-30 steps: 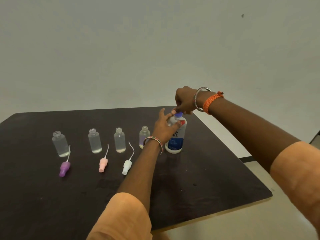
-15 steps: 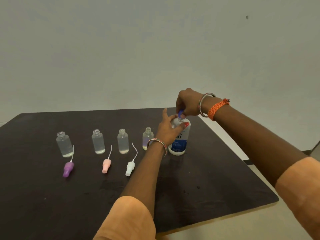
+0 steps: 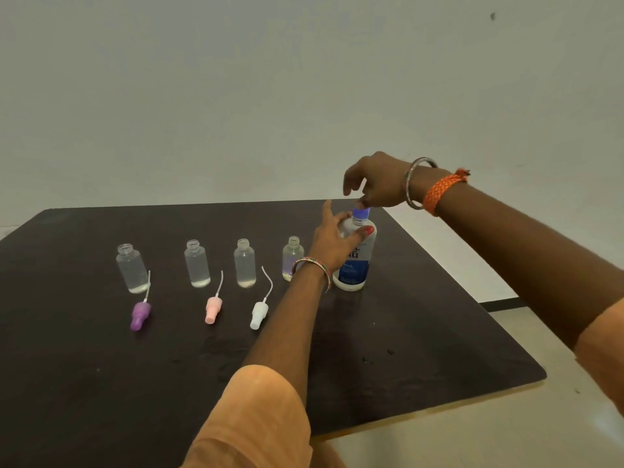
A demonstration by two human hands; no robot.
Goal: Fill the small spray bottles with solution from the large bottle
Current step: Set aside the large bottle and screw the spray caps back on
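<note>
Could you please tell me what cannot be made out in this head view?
- Large bottle: label text, partly covered by the left hand.
- Blue cap: whether loosened, hidden under the right hand fingertips.
- Fourth small bottle: its spray head, none visible; the left forearm blocks that spot.

We are listing one large bottle, white with blue label and blue cap, standing upright. We are counting four small clear spray bottles, uncapped, standing in a row to its left.

Orange sleeves on both arms — beaded bangle on left wrist, metal bangle & orange braided band on right.
</note>
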